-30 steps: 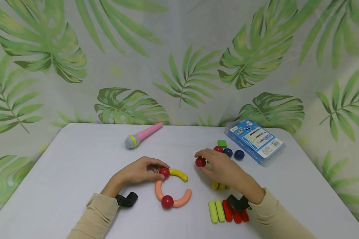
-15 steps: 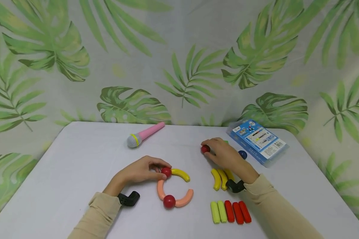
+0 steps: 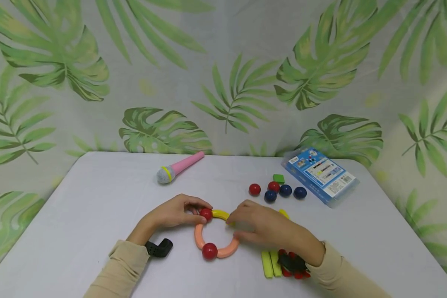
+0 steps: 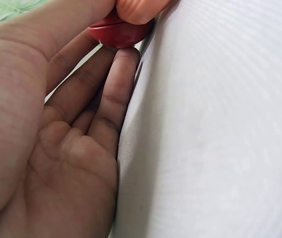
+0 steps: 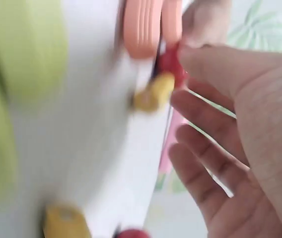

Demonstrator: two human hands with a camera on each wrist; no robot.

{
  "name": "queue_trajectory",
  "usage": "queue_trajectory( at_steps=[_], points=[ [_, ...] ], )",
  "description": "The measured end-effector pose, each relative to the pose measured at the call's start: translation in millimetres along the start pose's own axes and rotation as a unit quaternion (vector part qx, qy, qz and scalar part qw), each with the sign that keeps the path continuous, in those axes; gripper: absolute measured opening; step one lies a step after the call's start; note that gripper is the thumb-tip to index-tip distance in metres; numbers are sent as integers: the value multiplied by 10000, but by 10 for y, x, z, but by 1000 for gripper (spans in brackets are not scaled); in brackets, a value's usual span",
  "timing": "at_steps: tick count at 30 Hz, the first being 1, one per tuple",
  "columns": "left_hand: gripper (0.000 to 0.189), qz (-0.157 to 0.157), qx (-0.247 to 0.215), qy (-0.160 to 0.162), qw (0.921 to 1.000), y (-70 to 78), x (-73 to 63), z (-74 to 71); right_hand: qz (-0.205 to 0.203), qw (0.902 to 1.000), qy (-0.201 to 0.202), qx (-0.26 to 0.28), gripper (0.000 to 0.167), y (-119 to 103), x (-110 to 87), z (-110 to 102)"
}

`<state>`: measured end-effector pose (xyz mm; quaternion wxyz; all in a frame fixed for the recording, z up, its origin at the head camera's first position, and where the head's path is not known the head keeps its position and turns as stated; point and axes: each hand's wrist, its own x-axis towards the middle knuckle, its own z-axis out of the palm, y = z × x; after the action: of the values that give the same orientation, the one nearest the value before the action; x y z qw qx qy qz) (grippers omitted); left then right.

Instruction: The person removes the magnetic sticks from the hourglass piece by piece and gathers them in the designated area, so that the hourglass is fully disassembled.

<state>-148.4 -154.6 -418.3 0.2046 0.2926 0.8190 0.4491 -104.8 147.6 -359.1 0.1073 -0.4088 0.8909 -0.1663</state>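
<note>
In the head view my left hand (image 3: pixel 175 213) pinches a red ball (image 3: pixel 206 214) between thumb and fingers; its underside shows in the left wrist view (image 4: pixel 123 34). From that ball a yellow curved piece (image 3: pixel 219 214) reaches right, and a pink curved piece (image 3: pixel 199 236) runs toward the front. There a second red ball (image 3: pixel 210 251) joins another pink curved piece (image 3: pixel 229 249). My right hand (image 3: pixel 264 221), blurred, hovers at the free end of the yellow piece, hiding that end. In the right wrist view its fingers (image 5: pixel 200 109) are spread and hold nothing.
Behind the right hand lie a loose red ball (image 3: pixel 255 189), another red ball (image 3: pixel 273 187), several blue balls (image 3: pixel 285 190) and a green block (image 3: pixel 278 179). Lime sticks (image 3: pixel 267 265) and red sticks lie under the right wrist. A pink microphone (image 3: pixel 180 166) and a blue box (image 3: pixel 320 176) sit farther back.
My right hand has set its red ball down beside the other balls, let go, and come forward and left to the yellow piece. My left hand stays on its ball.
</note>
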Motion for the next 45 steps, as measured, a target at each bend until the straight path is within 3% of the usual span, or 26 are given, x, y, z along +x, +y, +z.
queue_trajectory(
  at_steps=[4, 8, 18, 25, 32, 38, 41, 45],
  points=[
    [33, 23, -7, 34, 10000, -11, -2, 2, -116, 9976, -676, 32, 25, -174, -44, 80],
    [33, 9, -42, 43, 10000, 8, -2, 6, -62, 9951, -986, -60, 24, -251, -84, 140],
    [33, -16, -49, 53, 10000, 33, -12, 14, -288, 9961, -735, -384, 22, -300, -181, 143],
    [34, -11, -66, 33, 10000, 25, -13, 12, -700, 9954, -449, -484, 25, -312, -234, 124],
    [34, 21, -56, 33, 10000, 34, -13, 6, 114, 9994, 288, -125, 24, -119, -297, 5],
    [34, 38, -110, -4, 9999, 43, -11, 12, 894, 9903, 1059, -104, 29, 230, -522, -149],
    [35, 21, -124, 8, 9999, 49, -16, 9, 1281, 9855, 1115, -65, 26, 416, -697, -230],
    [35, -11, -147, 23, 9999, 51, -25, 5, 1598, 9832, 864, 165, 21, 645, -906, -296]
  ],
)
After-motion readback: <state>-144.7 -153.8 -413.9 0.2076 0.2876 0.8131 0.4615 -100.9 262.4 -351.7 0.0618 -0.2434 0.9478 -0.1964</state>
